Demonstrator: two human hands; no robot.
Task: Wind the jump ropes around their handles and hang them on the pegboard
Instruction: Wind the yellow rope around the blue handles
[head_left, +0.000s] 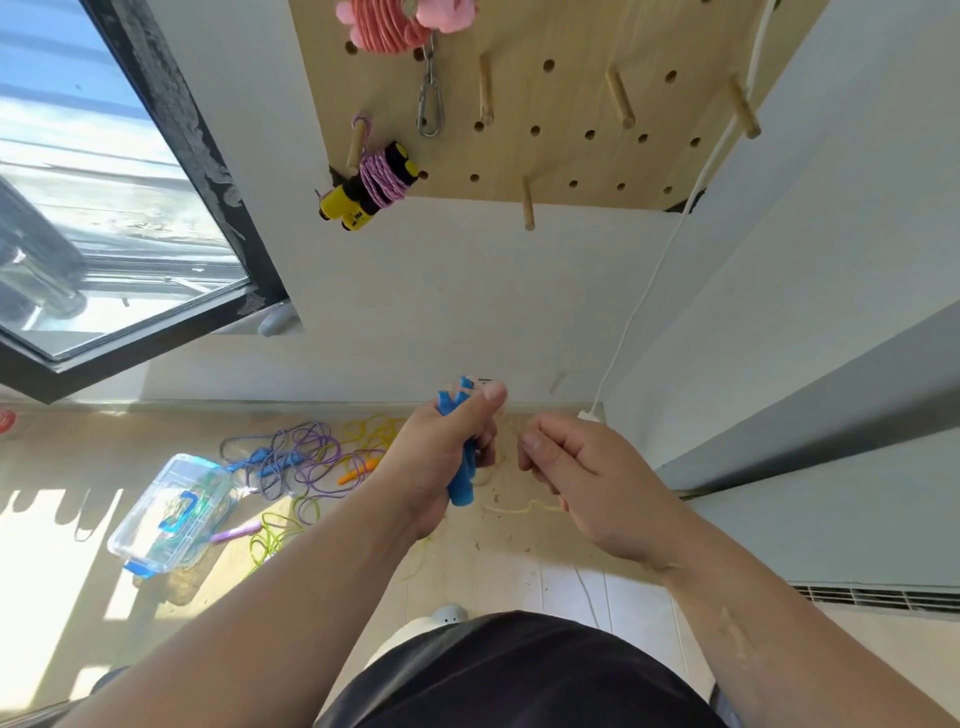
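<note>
Head view looks down a white wall (467, 291) to a pale floor (519, 571), with a black-framed window (104, 208) on the left and a grey ledge (831, 415) closing in on the right. The wooden pegboard (545, 156) hangs above. Its right half carries only bare pegs (621, 98), while its left edge holds a pink rope bundle (389, 26), a carabiner (431, 104) and a wound yellow-handled rope (371, 184). A white cable (675, 234) runs down past its right edge. On the floor to the left lie a clear plastic box (171, 514) and, just beside it, loose tangled ropes (301, 457). Mid-air before the wall, the left hand (431, 462) has its fingers curled tight round the blue handles (462, 488), held upright together. Just beside it, the right hand (582, 467) pinches a pale yellow cord (524, 508) between thumb and curled forefinger.
</note>
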